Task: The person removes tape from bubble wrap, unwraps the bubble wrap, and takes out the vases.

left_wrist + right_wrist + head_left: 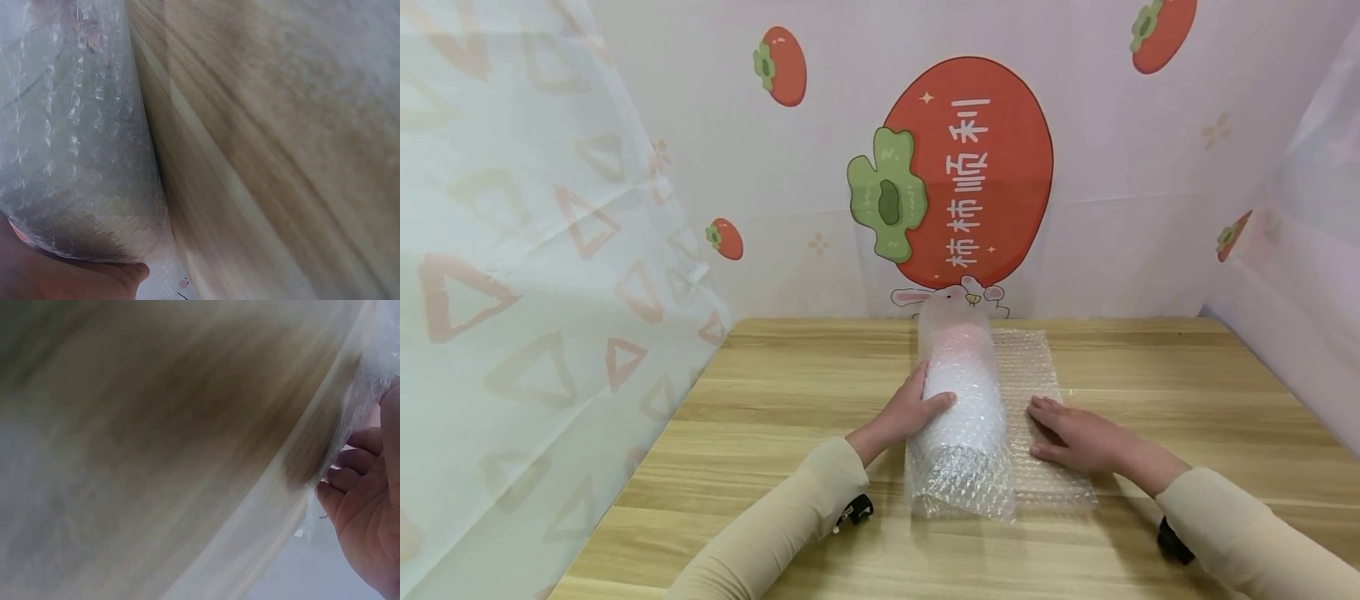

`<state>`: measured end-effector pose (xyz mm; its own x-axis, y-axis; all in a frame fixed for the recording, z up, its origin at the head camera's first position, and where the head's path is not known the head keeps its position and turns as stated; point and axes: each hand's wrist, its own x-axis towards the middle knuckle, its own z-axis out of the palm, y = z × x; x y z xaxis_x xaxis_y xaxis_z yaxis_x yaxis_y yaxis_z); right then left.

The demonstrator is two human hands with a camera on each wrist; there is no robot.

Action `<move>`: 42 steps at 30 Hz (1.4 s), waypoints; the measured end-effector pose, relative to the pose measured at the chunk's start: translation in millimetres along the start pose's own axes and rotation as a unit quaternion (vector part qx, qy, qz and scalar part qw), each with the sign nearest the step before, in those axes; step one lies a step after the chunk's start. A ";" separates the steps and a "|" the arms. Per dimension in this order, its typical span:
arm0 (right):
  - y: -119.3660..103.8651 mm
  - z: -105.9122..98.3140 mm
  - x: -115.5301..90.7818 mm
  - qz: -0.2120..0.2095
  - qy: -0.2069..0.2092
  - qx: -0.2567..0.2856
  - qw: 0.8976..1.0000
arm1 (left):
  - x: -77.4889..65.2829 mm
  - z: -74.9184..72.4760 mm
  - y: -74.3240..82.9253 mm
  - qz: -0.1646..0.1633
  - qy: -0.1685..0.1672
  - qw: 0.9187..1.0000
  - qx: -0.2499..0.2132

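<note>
A white and pinkish cylindrical bundle in bubble wrap [966,408] lies lengthwise on the wooden table, its far end near the wall. What is inside cannot be made out. My left hand [912,407] holds its left side, thumb over the top; in the left wrist view the hand [75,278] curves around the wrapped bundle [75,144]. A flat sheet of bubble wrap [1026,367] spreads from under the bundle to the right. On this sheet rests my right hand [1078,435], fingers loosely extended. The right wrist view shows its palm and fingers [340,481] touching the film's edge.
The wooden table [797,392] reaches back to a wall cloth [1097,275] printed with persimmons. A hanging cloth with triangles [550,292] borders the left side, and a pale cloth [1292,275] the right. Dark wrist devices [856,508] sit under both sleeves.
</note>
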<state>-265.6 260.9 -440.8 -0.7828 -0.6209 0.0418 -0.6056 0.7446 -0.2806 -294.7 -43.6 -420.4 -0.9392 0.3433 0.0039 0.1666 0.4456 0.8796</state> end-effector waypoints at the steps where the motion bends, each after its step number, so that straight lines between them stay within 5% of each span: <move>1: -0.3 -0.2 -0.3 -0.003 -0.001 -0.002 1.000 | -0.1 0.1 0.1 0.000 0.000 1.000 0.000; 15: -2.9 5.2 -3.0 -0.050 -0.005 -0.079 0.996 | 0.8 2.5 -3.3 0.000 0.008 1.000 -0.001; 42: -0.6 8.1 -6.0 -0.041 0.003 -0.064 0.997 | 2.2 3.8 4.0 0.038 0.037 0.999 0.008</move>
<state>-259.3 262.2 -448.6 -0.7299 -0.6804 0.0653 -0.6813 0.7164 -0.1507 -294.9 -38.0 -418.6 -0.9434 0.3142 0.1067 0.2425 0.4335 0.8679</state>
